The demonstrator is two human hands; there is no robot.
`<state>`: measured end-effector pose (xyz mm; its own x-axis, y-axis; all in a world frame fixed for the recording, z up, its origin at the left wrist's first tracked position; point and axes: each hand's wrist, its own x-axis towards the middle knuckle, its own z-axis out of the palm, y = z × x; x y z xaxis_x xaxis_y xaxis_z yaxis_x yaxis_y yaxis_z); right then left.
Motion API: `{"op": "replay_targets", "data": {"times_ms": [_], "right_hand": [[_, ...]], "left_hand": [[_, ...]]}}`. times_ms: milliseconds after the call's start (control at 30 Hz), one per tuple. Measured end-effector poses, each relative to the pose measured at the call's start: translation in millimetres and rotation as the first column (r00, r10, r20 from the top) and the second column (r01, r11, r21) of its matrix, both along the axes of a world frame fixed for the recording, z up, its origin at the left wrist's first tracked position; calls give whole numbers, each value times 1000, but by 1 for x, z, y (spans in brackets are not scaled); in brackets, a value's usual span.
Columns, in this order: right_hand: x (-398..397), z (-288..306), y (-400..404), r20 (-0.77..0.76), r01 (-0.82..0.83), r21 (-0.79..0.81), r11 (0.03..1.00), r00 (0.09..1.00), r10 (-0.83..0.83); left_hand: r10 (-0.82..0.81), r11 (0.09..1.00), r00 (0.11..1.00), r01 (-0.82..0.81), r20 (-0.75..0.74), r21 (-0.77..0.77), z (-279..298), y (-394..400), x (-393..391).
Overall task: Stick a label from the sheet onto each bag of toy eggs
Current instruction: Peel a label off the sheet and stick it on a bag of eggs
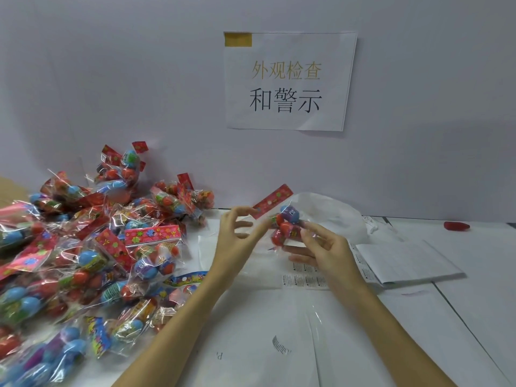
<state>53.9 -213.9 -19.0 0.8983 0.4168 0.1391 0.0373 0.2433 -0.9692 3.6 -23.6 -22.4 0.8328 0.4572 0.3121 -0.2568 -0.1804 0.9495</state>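
1. The right hand (321, 247) grips a clear cellophane bag of red and purple toy eggs with a red flowered header card (284, 224), thumb and forefinger curled on the bag's right side.
2. The left hand (237, 233) pinches the bag's left edge between thumb and forefinger; its other fingers are loosely spread.
3. Below the right fingers lies a white sheet of small printed labels (305, 280).
4. Left of the left fingers sits a heap of similar egg bags (92, 261).

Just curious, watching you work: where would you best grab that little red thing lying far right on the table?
Probably across its short width, from above. The red thing lies flat and long on the table with open space around it. Both hands are busy with a bag.
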Motion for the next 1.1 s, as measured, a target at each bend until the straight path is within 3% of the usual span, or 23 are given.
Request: {"op": "replay_targets", "data": {"times_ms": [133,267,367,500,600,700,767,900,1033,1100], "right_hand": [[-7,-3,6,27,-87,-6,996,996,87],[-6,-4,7,-55,-88,-50,995,995,85],[-4,-6,5,-44,-54,-177,983,998,47],[4,-13,-2,309,210,-467,859,949,-64],[7,-13,-9,445,241,-590,770,893,62],[11,-16,-20,336,108,-813,573,890,309],[13,-18,-23,282,74,-875,478,881,380],[17,-22,-21,338,131,-852,507,877,341],[17,-25,-19,381,176,-835,522,868,317],[16,-25,-19,417,216,-816,536,862,289]], "left_hand": [[-229,972,973,227,-27,-67,-3,-11,-2],[-196,980,980,197,42,-25,-1,-11,-2],[-111,992,985,117,131,-36,3,-9,-2],[-70,995,991,77,112,-58,3,-2,-2],[-13,1000,998,12,59,20,4,-3,-2],[-4,994,996,-5,87,108,3,-3,-2],[8,973,995,-30,98,227,0,-4,-1],[-20,937,994,-18,106,350,-5,-8,1],[-59,801,997,23,40,599,-18,-4,2],[-100,754,995,87,-17,651,-21,-4,1]]}}
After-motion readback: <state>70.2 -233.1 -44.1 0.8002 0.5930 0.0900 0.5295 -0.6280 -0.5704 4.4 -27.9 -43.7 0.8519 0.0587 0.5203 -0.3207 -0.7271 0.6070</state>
